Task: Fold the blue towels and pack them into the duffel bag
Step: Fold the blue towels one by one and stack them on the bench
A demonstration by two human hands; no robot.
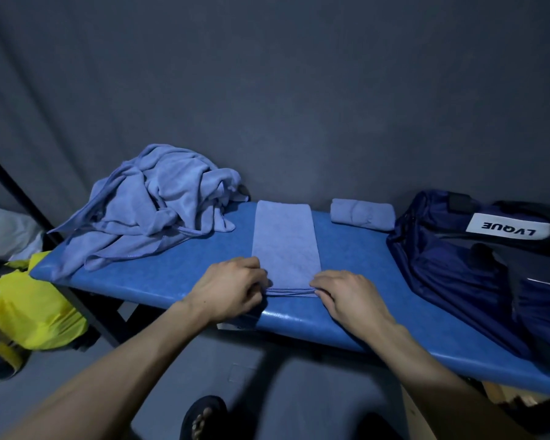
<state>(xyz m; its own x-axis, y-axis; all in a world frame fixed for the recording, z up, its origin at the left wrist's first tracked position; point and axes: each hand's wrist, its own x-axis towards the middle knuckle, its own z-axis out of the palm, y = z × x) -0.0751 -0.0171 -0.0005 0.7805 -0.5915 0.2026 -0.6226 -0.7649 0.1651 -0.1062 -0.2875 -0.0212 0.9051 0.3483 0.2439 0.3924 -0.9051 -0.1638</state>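
A blue towel (285, 242) folded into a long narrow strip lies on the blue padded table (172, 271), running away from me. My left hand (232, 287) pinches its near left corner and my right hand (343, 292) pinches its near right corner at the layered edge. A heap of unfolded blue towels (159, 204) sits at the back left. One rolled blue towel (362, 214) lies at the back, beside the dark navy duffel bag (458, 271), which lies open on the right end of the table.
A grey wall stands right behind the table. A yellow plastic bag (32, 309) sits on the floor at the left, beside a black metal frame (23, 198). My sandalled foot (204, 417) shows below the table's front edge.
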